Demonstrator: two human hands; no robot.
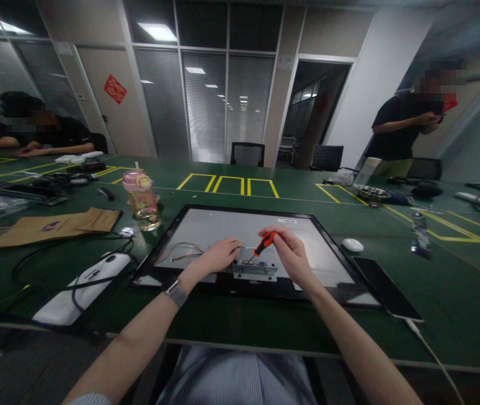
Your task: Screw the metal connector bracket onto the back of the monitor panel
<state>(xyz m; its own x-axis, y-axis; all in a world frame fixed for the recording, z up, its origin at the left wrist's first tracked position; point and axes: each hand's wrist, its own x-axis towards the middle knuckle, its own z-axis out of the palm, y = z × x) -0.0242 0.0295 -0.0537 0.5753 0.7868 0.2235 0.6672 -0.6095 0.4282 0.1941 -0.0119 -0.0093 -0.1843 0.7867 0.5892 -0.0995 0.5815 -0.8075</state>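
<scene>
An orange and black screwdriver (pixel 266 242) is gripped in my right hand (pixel 292 253), tilted with its shaft pointing down and left. Its tip reaches a small circuit board (pixel 258 263) in a metal bracket (pixel 255 271); whether it sits in a screw is too small to tell. My left hand (pixel 221 254) has its fingers closed at the bracket's left end, partly hiding that end. Beneath both hands lies a flat display panel (pixel 315 236), its grey back up inside a black frame. A thin cable (pixel 184 245) lies on the panel to the left.
Left of the panel are a pink-lidded bottle (pixel 143 205), a brown paper bag (pixel 60 226) and a white power strip (pixel 83 289) with black cords. A phone (pixel 385 287) on a cable and a white mouse (pixel 353 244) lie right. People are beyond the green table (pixel 231 326).
</scene>
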